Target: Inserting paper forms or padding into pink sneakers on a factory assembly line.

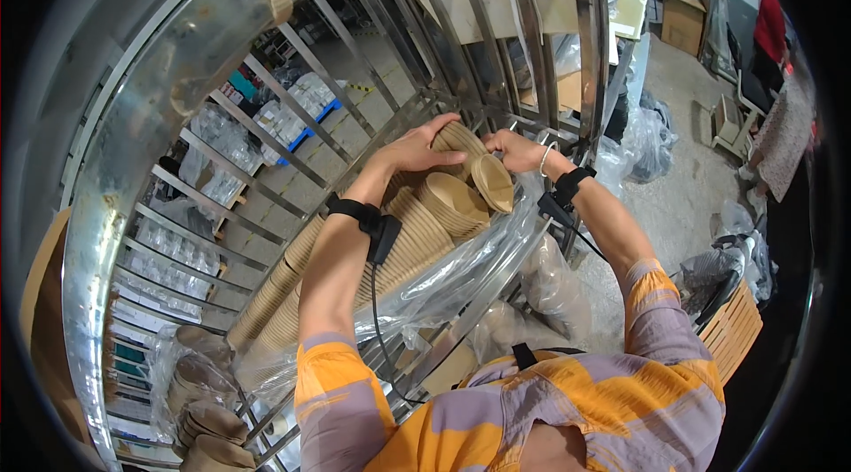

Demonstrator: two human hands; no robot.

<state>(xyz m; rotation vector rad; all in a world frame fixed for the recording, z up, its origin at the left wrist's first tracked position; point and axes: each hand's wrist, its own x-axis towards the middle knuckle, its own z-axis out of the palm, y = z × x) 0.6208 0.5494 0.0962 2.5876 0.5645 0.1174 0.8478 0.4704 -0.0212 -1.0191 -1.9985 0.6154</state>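
Left hand: the left hand (417,150) lies palm down over the top end of a stack of brown paper bowls (457,140), fingers curled over its rounded side and gripping it.
Right hand: the right hand (512,150) is closed at the far edge of the same group of bowls, fingertips pinched at the rim of a tilted bowl (493,182); how firmly it grips cannot be told.
Bowls in hand: the stack lies on its side between the two hands, just above the other rows; the tilted bowl shows its open mouth toward the person's right.
Long rows: long nested rows of bowls (355,250) lie side by side below the hands, running down toward the lower left.
Wrapping: a clear plastic bag (461,273) is spread open under and around the rows, its loose edge hanging toward the person.
Frame: the rows rest in a slanted metal rack (133,162) of shiny bars, which curves around the whole left and upper part of the view.
Wrists: a black strap (363,217) with a cable sits on the left wrist, another black strap (567,184) on the right; a thin bracelet (544,158) is just above it.
Sleeves: both arms wear orange and lilac striped sleeves (656,312).
Lower left: more bagged bowl stacks (208,410) stand beneath the rack.
Far right: another person in patterned clothing (784,131) stands well apart on the concrete floor (683,197).
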